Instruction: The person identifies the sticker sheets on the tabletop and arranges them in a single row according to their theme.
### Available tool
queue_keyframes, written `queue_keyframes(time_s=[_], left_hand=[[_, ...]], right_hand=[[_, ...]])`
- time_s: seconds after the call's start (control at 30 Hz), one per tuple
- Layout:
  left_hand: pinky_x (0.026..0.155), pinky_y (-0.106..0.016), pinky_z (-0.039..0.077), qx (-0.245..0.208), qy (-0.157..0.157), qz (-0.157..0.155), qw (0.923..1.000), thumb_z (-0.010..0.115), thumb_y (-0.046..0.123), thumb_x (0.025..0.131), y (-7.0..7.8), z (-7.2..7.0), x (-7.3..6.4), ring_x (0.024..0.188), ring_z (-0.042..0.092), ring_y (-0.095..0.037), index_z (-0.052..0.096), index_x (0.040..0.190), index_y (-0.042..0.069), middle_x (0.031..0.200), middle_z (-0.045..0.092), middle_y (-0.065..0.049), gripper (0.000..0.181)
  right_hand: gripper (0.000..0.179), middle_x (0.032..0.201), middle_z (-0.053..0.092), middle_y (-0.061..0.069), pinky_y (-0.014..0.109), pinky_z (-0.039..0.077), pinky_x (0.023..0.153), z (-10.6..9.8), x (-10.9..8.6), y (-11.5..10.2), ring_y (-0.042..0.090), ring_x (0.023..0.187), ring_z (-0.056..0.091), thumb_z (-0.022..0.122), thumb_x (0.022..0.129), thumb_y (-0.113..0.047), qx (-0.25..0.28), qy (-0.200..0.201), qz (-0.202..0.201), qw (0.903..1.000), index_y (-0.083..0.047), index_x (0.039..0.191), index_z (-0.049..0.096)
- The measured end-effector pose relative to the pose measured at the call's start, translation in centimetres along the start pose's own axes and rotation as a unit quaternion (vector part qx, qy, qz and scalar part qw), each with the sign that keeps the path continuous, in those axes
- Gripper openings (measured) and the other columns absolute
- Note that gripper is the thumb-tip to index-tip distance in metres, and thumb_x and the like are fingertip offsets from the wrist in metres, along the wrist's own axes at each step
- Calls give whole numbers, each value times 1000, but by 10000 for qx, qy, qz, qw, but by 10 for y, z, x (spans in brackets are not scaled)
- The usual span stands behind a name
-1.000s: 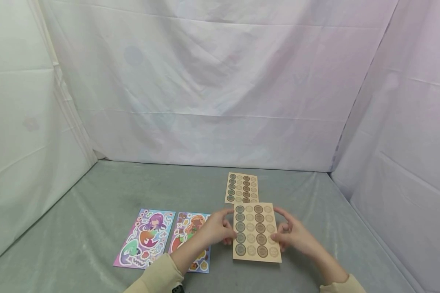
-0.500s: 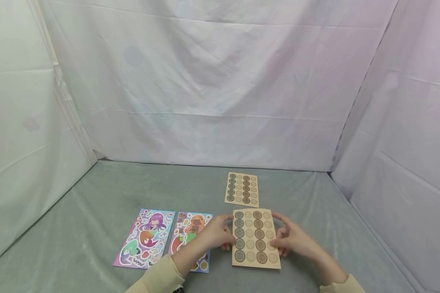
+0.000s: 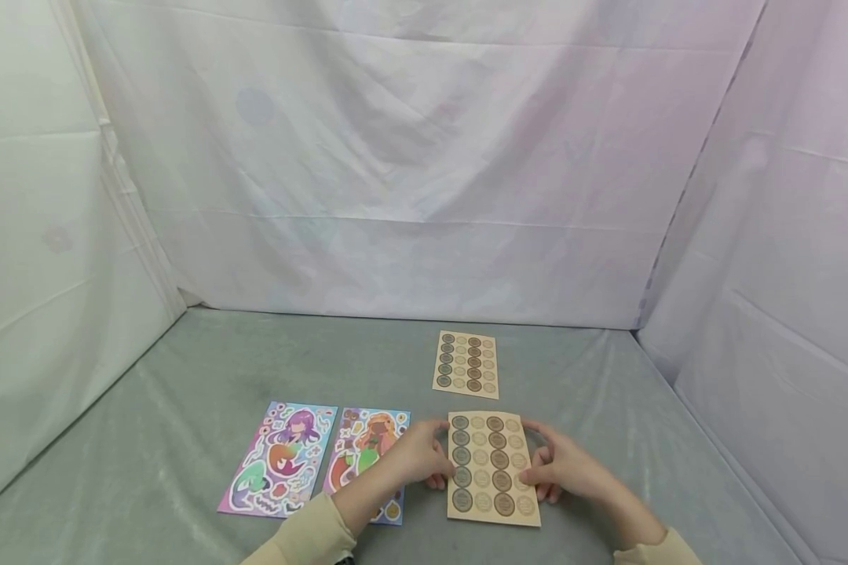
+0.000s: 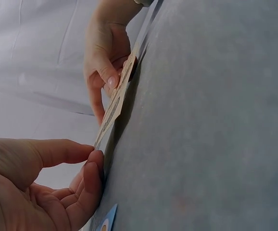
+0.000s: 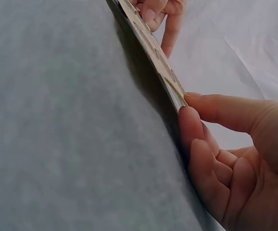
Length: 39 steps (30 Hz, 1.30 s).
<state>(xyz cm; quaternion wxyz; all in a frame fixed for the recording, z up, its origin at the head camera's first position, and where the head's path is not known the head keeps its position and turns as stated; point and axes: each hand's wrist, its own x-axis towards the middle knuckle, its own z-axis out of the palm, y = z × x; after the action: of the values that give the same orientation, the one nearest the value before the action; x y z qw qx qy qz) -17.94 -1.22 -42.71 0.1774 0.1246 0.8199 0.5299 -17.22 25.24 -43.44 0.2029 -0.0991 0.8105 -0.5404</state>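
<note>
Both hands hold a tan sticker sheet (image 3: 493,468) printed with rows of round seals, one hand at each side edge. My left hand (image 3: 418,455) pinches the left edge between thumb and curled fingers, as the left wrist view shows at the sheet's near end (image 4: 111,113). On the opposite edge, my right hand (image 3: 565,464) does the same; in the right wrist view its thumb lies over the sheet (image 5: 153,50) and fingers are bent beneath. The sheet looks slightly raised over the grey cloth, with a dark shadow below.
A similar tan sheet (image 3: 466,364) lies farther back on the grey cloth (image 3: 311,361). To the left lie a purple-haired mermaid sticker sheet (image 3: 283,463) and an orange-haired one (image 3: 376,435), partly covered by the left arm. White curtains (image 3: 410,157) enclose the back and sides.
Both hands have brought the held sheet nearer to me and lower, uncovering the whole rear tan sheet. Their pinch on its edges has stayed. The other sheets have not moved.
</note>
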Motion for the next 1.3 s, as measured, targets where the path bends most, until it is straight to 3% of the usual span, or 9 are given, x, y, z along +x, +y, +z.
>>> queue_keyframes(time_s=[0.43,0.87,1.07,1.3], left_hand=[[38,-23,45,63,54,-112,9999,74,-6,72,-1,1,-2,41,55,-14,43,135,-10,57,62,-8,70],[39,-26,49,-212,56,-178,9996,70,-11,70,-3,3,-1,40,57,-14,41,137,-9,58,62,-12,73],[39,-27,49,-305,3,-74,9995,68,-12,70,-5,3,0,40,57,-15,46,137,-3,58,63,-13,71],[38,-26,49,-218,-83,-38,9997,67,-10,70,-5,2,-1,39,56,-13,53,131,-4,57,63,-12,63]], right_hand=[[98,65,60,7,23,39,39,2,3,1,12,45,54,79,77,-12,-140,106,171,9997,5,148,14],[94,62,59,7,23,38,37,3,2,1,11,42,50,75,78,-7,-112,204,184,9996,7,148,15],[93,60,58,6,21,38,37,2,1,3,10,41,47,75,77,-7,-99,152,26,9998,5,149,17],[85,56,55,5,21,36,35,2,0,3,8,38,44,75,77,-6,-131,89,-137,9998,6,146,27]])
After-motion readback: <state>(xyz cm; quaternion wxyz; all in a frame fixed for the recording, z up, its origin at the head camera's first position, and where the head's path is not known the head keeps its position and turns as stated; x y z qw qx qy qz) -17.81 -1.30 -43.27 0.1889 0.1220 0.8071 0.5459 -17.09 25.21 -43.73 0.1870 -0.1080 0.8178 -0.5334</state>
